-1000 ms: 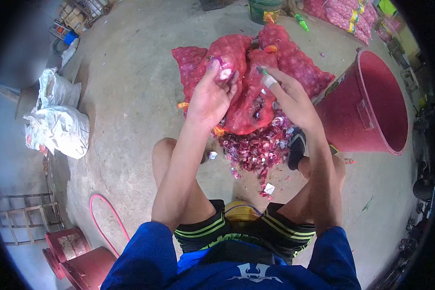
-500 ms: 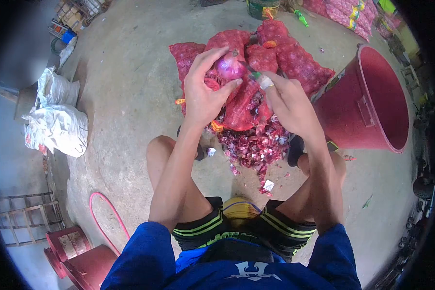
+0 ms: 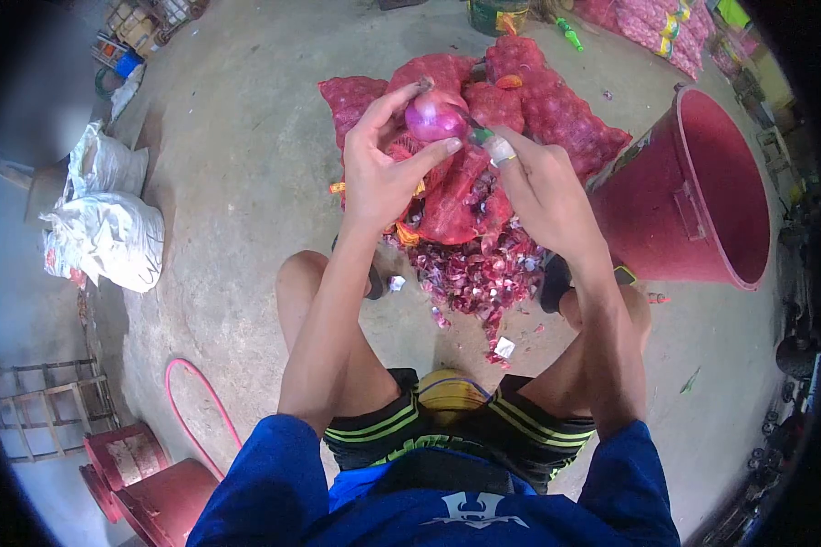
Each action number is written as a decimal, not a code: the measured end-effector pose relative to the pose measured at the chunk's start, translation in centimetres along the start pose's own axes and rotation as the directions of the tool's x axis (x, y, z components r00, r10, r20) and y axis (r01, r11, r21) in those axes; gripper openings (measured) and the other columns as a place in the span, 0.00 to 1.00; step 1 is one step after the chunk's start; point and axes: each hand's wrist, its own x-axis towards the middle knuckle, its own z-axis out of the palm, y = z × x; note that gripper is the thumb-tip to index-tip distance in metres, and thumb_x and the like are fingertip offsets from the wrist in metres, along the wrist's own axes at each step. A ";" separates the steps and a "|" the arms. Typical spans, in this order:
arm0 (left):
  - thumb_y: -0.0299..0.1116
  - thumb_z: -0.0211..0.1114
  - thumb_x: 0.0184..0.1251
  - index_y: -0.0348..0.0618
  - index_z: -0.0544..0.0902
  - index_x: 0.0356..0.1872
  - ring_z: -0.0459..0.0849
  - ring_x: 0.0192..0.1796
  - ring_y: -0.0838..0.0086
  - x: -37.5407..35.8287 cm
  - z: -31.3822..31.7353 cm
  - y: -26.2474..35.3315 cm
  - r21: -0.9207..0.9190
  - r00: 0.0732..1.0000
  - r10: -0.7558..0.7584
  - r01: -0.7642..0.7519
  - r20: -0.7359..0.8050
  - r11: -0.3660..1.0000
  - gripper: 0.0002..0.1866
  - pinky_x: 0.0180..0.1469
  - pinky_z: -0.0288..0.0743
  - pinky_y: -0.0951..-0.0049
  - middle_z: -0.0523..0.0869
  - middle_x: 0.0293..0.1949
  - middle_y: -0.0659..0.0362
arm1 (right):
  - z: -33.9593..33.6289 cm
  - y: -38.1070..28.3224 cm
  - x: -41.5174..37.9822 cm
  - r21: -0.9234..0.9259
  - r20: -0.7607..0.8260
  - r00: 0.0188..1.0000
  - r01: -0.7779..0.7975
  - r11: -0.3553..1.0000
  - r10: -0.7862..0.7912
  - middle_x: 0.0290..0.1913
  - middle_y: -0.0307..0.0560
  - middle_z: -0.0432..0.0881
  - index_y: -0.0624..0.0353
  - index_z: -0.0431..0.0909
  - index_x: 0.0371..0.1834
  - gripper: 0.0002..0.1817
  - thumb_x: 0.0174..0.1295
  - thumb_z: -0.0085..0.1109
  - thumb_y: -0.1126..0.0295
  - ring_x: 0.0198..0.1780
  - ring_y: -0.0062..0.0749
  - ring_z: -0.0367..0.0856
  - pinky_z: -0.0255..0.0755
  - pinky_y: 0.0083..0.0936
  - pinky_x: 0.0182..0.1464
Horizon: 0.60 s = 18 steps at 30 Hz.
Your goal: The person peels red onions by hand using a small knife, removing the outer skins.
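A purple-red onion (image 3: 434,118) is held up in my left hand (image 3: 379,169), between the fingertips and thumb. My right hand (image 3: 549,187), with white tape round a finger, grips a small knife (image 3: 473,126) with a green part at its handle. Its dark blade touches or lies close beside the onion's right side; exact contact is hard to see. Below the hands is an open red mesh sack (image 3: 452,205). A heap of onion skins (image 3: 470,283) spreads on the floor between my feet.
Filled red mesh sacks (image 3: 556,105) lie just beyond my hands. A large dark-red bin (image 3: 652,205) stands to the right. White sacks (image 3: 109,237), a pink hoop (image 3: 187,369) and red containers (image 3: 169,501) are on the left. More onion sacks (image 3: 652,32) sit at the far right.
The onion has turned slightly in my left hand, whose fingers have shifted a little. My right hand with the knife has moved only slightly.
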 end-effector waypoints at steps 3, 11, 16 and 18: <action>0.21 0.82 0.64 0.34 0.79 0.73 0.87 0.65 0.71 -0.2 0.2 0.7 -0.266 0.983 -0.185 0.173 -0.018 0.948 0.36 0.72 0.81 0.64 0.87 0.66 0.54 | -0.3 -0.5 -0.1 0.018 0.014 1.000 -0.011 1.000 0.011 0.28 0.70 0.80 0.65 0.84 0.59 0.14 0.81 0.57 0.68 0.34 0.68 0.84 0.73 0.54 0.38; 0.38 0.73 0.81 0.43 0.81 0.71 0.86 0.67 0.71 -0.4 1.1 -0.4 -0.686 0.884 -0.455 0.396 0.105 0.611 0.24 0.74 0.76 0.66 0.89 0.64 0.60 | 1.2 0.1 -0.4 -0.002 -0.040 0.999 0.032 0.999 -0.032 0.28 0.69 0.80 0.64 0.85 0.59 0.14 0.81 0.58 0.67 0.34 0.67 0.84 0.74 0.53 0.38; 0.55 0.69 0.81 0.50 0.82 0.67 0.82 0.73 0.65 0.5 -0.2 -0.7 -0.760 0.828 -0.559 0.388 0.040 0.521 0.26 0.71 0.77 0.63 0.87 0.67 0.60 | 1.1 1.4 -0.5 0.029 -0.028 0.999 -0.040 0.999 0.041 0.33 0.68 0.84 0.64 0.84 0.63 0.17 0.80 0.59 0.65 0.38 0.66 0.87 0.78 0.51 0.42; 0.55 0.69 0.81 0.50 0.83 0.66 0.83 0.72 0.65 0.4 0.0 -0.4 -0.799 0.806 -0.585 0.410 0.091 0.441 0.25 0.70 0.77 0.64 0.87 0.65 0.60 | 0.8 1.2 -0.3 0.062 -0.052 0.996 -0.069 0.996 0.072 0.35 0.68 0.86 0.64 0.83 0.65 0.19 0.80 0.59 0.64 0.39 0.65 0.88 0.79 0.51 0.43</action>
